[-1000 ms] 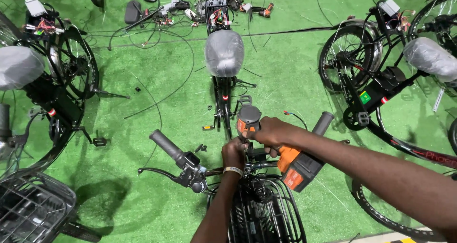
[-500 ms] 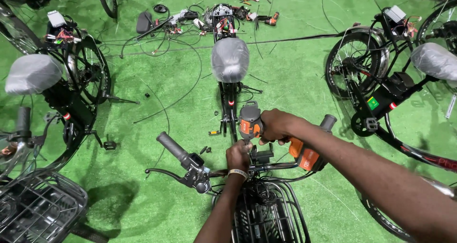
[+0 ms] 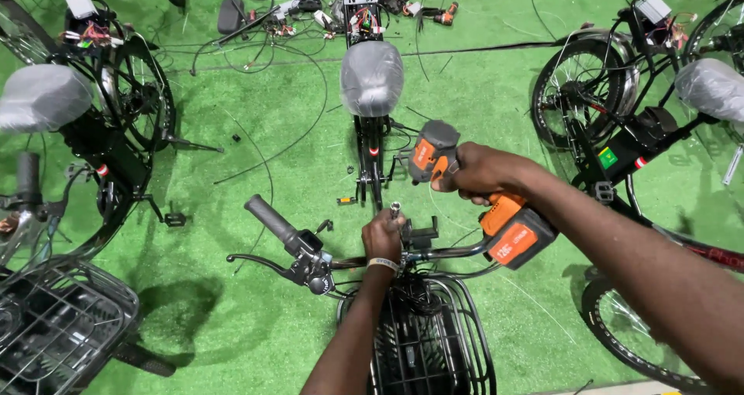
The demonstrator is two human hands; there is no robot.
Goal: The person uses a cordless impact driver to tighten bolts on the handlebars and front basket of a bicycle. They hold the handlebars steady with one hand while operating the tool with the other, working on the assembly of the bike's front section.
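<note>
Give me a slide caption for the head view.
Right hand grips an orange cordless drill above the handlebar; left hand pinches a small metal bit at the stem.

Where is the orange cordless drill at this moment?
In the head view, right of centre: the right hand holds the orange cordless drill above the handlebar, right of the left hand.

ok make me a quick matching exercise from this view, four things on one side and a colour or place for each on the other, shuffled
Things:
1. cordless drill
2. bike saddle
3. wire basket
4. handlebar grip

Descriptions:
A. wrapped in clear plastic
B. held in the right hand
C. black, left of the left hand
D. black mesh, below the handlebar

Pairs: 1-B, 2-A, 3-D, 4-C
</note>
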